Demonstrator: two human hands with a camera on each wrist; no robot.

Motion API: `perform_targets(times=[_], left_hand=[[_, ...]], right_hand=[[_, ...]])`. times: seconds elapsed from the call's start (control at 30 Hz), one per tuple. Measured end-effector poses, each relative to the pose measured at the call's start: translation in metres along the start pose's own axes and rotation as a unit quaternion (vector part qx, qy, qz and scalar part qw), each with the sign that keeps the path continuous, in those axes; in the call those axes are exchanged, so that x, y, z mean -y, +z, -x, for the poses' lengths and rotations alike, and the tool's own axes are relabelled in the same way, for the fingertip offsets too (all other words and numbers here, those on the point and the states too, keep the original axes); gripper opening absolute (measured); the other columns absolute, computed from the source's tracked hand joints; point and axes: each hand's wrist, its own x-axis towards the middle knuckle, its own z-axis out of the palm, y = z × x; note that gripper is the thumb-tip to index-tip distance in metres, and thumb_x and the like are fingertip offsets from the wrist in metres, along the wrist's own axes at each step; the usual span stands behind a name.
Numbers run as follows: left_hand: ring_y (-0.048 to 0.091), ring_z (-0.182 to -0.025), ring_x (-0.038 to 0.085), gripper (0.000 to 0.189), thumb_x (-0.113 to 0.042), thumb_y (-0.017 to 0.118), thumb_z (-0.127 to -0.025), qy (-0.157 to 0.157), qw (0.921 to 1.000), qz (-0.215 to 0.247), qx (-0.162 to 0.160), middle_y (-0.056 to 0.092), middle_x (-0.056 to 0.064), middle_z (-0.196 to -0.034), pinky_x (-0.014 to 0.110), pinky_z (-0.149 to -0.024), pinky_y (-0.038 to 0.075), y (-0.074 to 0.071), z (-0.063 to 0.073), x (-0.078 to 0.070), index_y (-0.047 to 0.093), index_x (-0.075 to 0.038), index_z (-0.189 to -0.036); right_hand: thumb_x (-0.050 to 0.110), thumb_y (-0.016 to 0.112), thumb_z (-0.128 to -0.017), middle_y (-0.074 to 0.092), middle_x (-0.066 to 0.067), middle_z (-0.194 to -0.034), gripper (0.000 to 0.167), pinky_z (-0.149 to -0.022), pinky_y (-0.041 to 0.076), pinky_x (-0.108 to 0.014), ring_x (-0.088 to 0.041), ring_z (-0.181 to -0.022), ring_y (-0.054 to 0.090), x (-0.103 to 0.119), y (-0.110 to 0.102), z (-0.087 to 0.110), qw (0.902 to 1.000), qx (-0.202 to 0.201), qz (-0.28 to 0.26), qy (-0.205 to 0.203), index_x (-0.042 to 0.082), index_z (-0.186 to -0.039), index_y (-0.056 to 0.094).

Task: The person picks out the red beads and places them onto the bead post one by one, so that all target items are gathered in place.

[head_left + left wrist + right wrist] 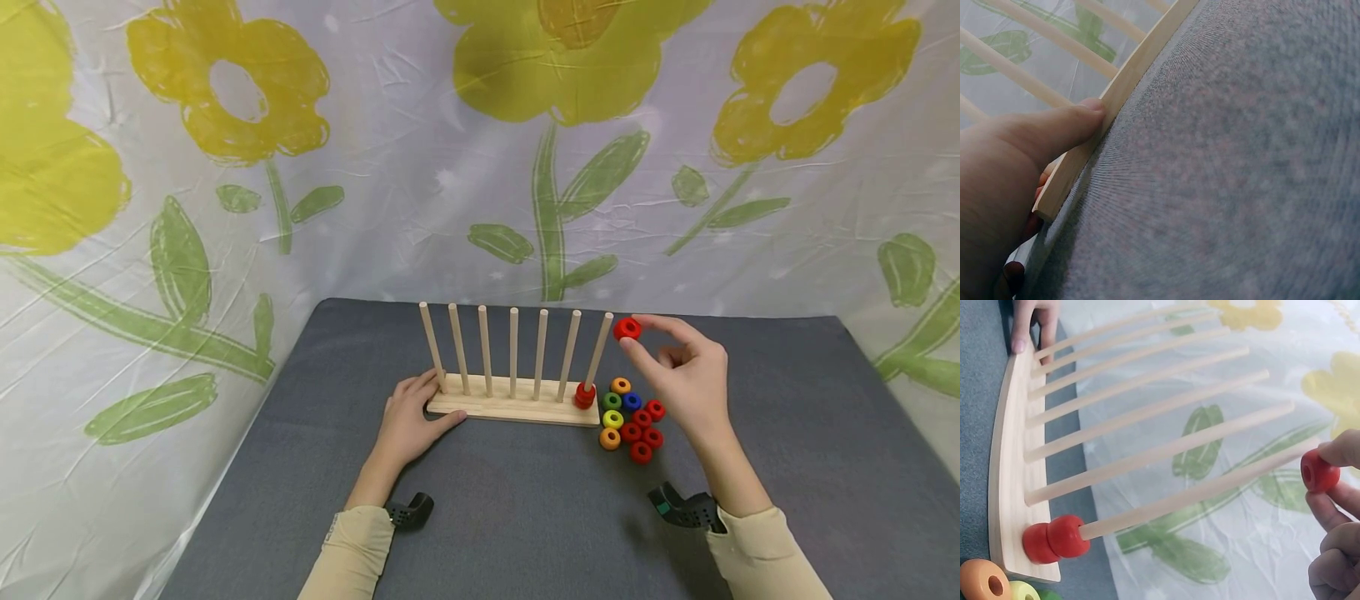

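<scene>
A wooden peg rack (pixel 517 407) with a row of upright pegs stands on the table. My left hand (pixel 408 418) grips the left end of its base, thumb (pixel 1088 112) along the front edge and fingers round behind. Between thumb and fingertips my right hand (pixel 693 379) pinches a red bead (pixel 627 330), held beside the top of the rightmost peg (pixel 1210 490). In the right wrist view this bead (pixel 1320 470) shows its hole towards the peg's tip. Two red beads (pixel 1057 539) are stacked at the foot of that peg; the other pegs are bare.
Right of the rack lies a cluster of loose beads: several red beads (pixel 642 452), orange beads (pixel 610 438), a yellow bead (pixel 612 419), a green bead (pixel 612 401) and a blue bead (pixel 632 402). A flower-printed cloth (pixel 405 183) hangs behind the grey table (pixel 517 517).
</scene>
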Motion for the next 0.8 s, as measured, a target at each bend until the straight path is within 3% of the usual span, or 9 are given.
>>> perform_targets(times=[0.8], left_hand=[[0.041,-0.148,0.042,0.081,-0.047,0.084,-0.090,-0.002,1.0000,0.005,-0.001,0.048,0.014,-0.163,0.067,-0.111,0.036,0.0010,-0.0001,0.0015,0.055,-0.010,-0.156]], right_hand=[[0.005,0.086,-0.090,0.028,0.002,-0.047,0.029,-0.039,0.017,-0.030,-0.009,-0.040,0.021,0.0063,0.0009,-0.0039,0.9998,-0.006,-0.010,-0.018,0.010,-0.118,0.081]])
